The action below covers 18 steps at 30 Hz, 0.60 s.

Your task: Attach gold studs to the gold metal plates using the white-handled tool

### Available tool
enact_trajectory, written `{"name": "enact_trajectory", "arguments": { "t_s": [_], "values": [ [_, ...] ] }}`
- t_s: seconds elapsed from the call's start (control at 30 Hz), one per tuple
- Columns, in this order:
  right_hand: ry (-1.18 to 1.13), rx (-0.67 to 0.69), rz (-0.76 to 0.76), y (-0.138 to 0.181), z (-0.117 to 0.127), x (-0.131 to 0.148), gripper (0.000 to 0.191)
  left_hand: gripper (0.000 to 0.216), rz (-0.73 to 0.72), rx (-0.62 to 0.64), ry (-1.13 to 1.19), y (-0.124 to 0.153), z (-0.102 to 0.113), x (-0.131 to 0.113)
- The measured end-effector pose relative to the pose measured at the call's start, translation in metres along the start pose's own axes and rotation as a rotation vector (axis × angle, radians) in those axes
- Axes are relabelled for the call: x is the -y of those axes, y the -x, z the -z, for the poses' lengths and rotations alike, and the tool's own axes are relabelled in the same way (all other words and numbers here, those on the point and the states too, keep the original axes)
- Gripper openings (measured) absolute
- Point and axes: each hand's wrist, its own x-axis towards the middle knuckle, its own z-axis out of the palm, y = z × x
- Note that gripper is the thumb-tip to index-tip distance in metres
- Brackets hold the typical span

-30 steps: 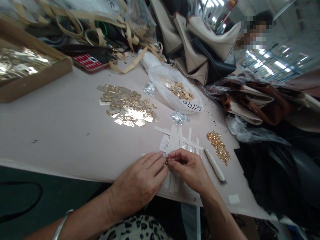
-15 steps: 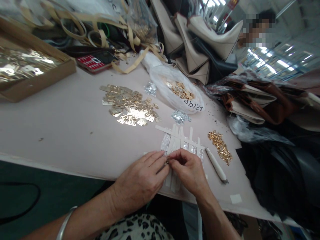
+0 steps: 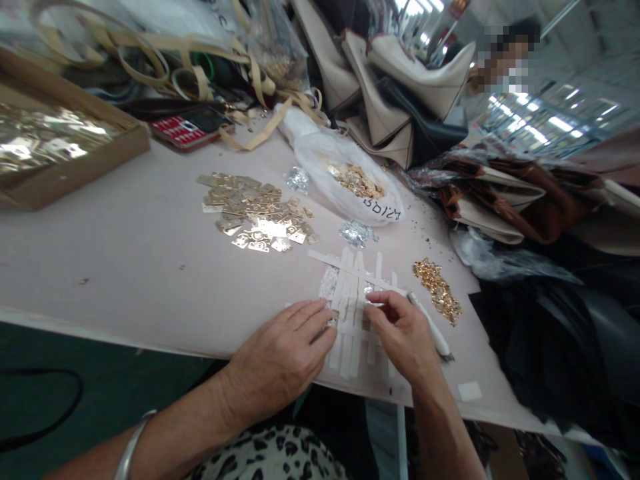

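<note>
My left hand point(image 3: 289, 348) is closed at the front edge of the table, with a small gold metal plate point(image 3: 335, 318) pinched at its fingertips, mostly covered by the fingers. To its right, my right hand point(image 3: 409, 335) hovers over white tape strips point(image 3: 353, 287) laid crosswise on the tabletop. Its thumb and forefinger are curved with a small gap between them, and nothing shows in it. Clear plastic bits point(image 3: 329, 283) lie under the strips. A white pen-like tool point(image 3: 431, 327) rests beside the right hand, partly behind it.
Flat gold plates point(image 3: 257, 207) form a heap left of centre. Behind the strips are small silver pieces point(image 3: 357, 233) and a white plastic bag point(image 3: 320, 160) of gold parts. Gold fittings point(image 3: 437, 290) lie at right. A cardboard box point(image 3: 110, 150) stands left; handbags point(image 3: 425, 80) crowd the back.
My right hand has drawn away from the left fingertips, moving right over the strips, and its fingers have parted. My left hand stays nearly in place with the plate.
</note>
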Motion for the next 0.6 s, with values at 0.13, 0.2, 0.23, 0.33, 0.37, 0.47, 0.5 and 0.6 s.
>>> {"name": "enact_trajectory", "arguments": {
  "t_s": [0.13, 0.2, 0.23, 0.33, 0.37, 0.47, 0.5, 0.6],
  "values": [
    [0.325, -0.297, 0.048, -0.002, 0.035, -0.044, 0.031, 0.019, 0.000, -0.015, 0.015, 0.000, 0.000, 0.000],
    [0.464, -0.324, 0.067, -0.002, 0.046, -0.068, 0.039, 0.019, 0.000, -0.037, 0.019, -0.001, 0.001, 0.000],
    [0.497, -0.301, 0.072, -0.002, 0.049, -0.079, 0.042, 0.019, -0.001, -0.044, 0.021, -0.002, 0.001, 0.000],
    [0.479, -0.223, 0.078, -0.003, 0.049, -0.104, 0.047, 0.023, -0.013, -0.047, 0.016, -0.004, 0.002, 0.001],
    [0.457, -0.225, 0.072, -0.004, 0.048, -0.109, 0.048, 0.024, -0.020, -0.044, 0.013, -0.004, 0.002, 0.001],
    [0.362, -0.293, 0.044, -0.006, 0.047, -0.114, 0.047, 0.027, -0.031, -0.039, -0.003, -0.004, 0.002, 0.002],
    [0.304, -0.333, 0.028, -0.006, 0.049, -0.113, 0.045, 0.028, -0.030, -0.039, -0.010, -0.004, 0.002, 0.002],
    [-0.094, -0.541, -0.042, -0.002, 0.058, -0.100, 0.037, 0.028, -0.015, -0.025, -0.014, -0.005, 0.004, 0.000]
  ]
}}
